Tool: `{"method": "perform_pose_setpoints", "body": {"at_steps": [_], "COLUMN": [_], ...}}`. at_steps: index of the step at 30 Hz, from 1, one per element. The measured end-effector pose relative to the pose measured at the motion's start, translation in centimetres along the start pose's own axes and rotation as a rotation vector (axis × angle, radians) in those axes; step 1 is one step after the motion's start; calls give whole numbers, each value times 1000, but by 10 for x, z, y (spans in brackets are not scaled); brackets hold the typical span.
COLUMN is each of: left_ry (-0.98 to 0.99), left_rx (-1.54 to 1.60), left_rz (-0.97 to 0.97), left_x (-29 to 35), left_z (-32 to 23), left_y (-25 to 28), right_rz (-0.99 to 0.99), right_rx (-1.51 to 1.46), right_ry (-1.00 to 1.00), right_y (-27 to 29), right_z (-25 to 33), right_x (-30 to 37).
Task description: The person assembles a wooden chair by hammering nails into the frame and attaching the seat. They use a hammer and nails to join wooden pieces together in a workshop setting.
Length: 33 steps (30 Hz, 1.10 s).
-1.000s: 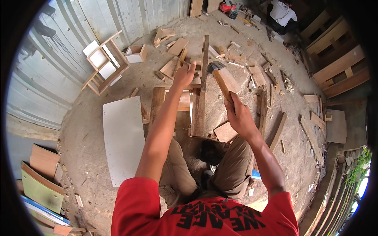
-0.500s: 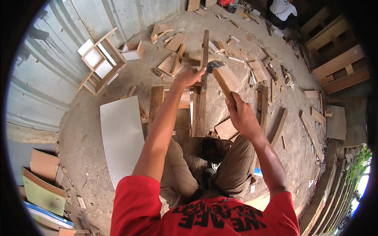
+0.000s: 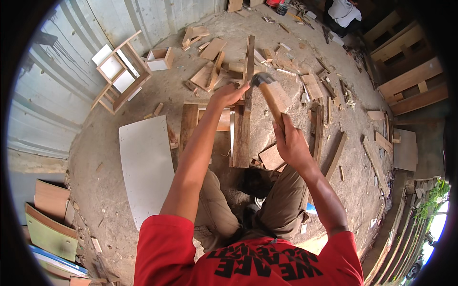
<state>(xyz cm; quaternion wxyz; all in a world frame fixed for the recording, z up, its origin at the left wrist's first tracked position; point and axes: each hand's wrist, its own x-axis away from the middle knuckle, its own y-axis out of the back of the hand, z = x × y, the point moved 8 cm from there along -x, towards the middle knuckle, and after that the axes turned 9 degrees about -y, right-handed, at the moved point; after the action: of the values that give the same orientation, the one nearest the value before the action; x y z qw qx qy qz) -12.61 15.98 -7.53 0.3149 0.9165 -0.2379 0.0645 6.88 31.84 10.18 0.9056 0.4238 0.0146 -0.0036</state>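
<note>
My right hand (image 3: 293,145) is wrapped round the wooden handle of a hammer (image 3: 272,99). The hammer's dark head is up beside a long narrow wooden plank (image 3: 249,62), just right of my left hand. My left hand (image 3: 232,94) is closed at that plank's left edge, its fingertips against the wood; any small thing between them is hidden. Below both hands stands a wooden frame (image 3: 241,143) with two thick side pieces and a crosspiece, in front of my knees. My left forearm covers part of it.
A white panel (image 3: 145,167) lies at the left. Farther off are a small wooden frame (image 3: 125,71), an open box (image 3: 160,59) and scattered offcuts (image 3: 213,49). Long strips (image 3: 337,155) lie at the right. A person in a white top (image 3: 344,13) is at the far right.
The hammer has swung slightly left, its head now nearer the plank and its handle turned. My left hand stays at the plank.
</note>
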Motion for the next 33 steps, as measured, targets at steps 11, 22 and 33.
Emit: {"method": "perform_pose_setpoints", "body": {"at_steps": [11,22,33], "left_ry": [-5,-22,22], "left_rx": [-13,-48,-31], "left_rz": [-75,-133,-96], "left_x": [11,1,7], "left_z": [-4,3,-5], "left_y": [6,6,8], "right_rz": [43,-37,-46], "right_rx": [151,-32,-9], "right_ry": [32,-11,-47], "right_y": [-4,0,-12], "right_z": [-4,2,-9], "right_x": [-1,-1,8]}}
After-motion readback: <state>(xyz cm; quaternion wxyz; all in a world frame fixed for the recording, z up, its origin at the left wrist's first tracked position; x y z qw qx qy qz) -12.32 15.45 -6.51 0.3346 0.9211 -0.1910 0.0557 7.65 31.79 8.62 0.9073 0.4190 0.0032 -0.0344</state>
